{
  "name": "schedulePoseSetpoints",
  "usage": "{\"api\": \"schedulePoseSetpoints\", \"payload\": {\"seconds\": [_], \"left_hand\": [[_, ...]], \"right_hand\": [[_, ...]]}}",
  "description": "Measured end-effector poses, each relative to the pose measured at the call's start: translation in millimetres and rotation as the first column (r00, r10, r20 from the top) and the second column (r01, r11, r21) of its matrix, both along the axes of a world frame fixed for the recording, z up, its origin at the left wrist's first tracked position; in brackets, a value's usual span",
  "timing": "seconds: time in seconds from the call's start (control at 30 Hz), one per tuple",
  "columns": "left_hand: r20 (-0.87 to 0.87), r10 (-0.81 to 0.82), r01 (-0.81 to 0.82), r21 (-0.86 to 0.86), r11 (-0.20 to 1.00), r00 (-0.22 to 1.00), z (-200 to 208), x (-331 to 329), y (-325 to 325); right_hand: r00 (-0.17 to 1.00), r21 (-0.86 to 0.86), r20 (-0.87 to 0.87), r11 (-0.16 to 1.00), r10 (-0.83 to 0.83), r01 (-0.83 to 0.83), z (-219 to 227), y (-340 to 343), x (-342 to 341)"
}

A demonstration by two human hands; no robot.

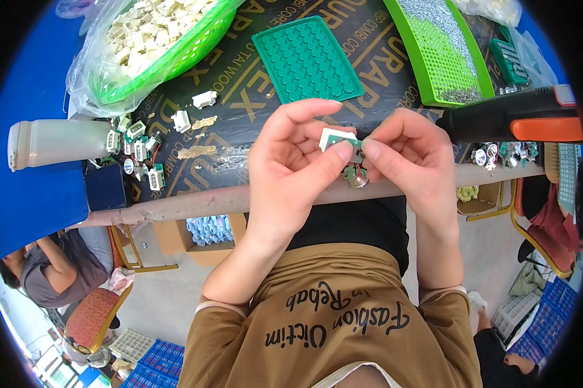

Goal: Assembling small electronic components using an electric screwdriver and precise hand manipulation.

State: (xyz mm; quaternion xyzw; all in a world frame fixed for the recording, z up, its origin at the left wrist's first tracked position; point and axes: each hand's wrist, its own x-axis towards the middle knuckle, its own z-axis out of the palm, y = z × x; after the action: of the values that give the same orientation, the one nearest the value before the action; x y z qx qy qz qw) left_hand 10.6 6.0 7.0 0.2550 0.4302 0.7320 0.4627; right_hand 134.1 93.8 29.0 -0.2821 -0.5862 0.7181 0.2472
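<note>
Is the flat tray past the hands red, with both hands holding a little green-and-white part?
Not quite: the head view shows that the flat tray is green, not red. The left hand and right hand do hold a little green-and-white part.

At the frame's centre, the held part (328, 138) is showing smooth white plastic, its round piece (358, 180) gleaming like metal. At upper left, a glossy plastic basket (198, 52) is sitting in crinkled, shiny film (81, 81). At top centre, the dark green tray (307, 58) is looking like smooth moulded plastic. At upper right, small pieces (434, 13) are glinting like metal. At the bottom, the brown shirt (240, 343) is appearing as matt cloth.
</note>
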Motion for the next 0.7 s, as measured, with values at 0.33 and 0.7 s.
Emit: {"api": "schedulePoseSetpoints", "payload": {"seconds": [0.33,0.7], "left_hand": [[0.178,-0.06,0.059,0.013,0.998,0.982,-5,11,19],[0.228,0.022,-0.026,0.015,1.0,0.973,-12,23,33]], "right_hand": [[0.727,0.614,-0.625,0.395,-0.285,0.683,14,25,72],[0.733,0.593,-0.557,0.431,-0.391,0.68,10,66,53]]}}
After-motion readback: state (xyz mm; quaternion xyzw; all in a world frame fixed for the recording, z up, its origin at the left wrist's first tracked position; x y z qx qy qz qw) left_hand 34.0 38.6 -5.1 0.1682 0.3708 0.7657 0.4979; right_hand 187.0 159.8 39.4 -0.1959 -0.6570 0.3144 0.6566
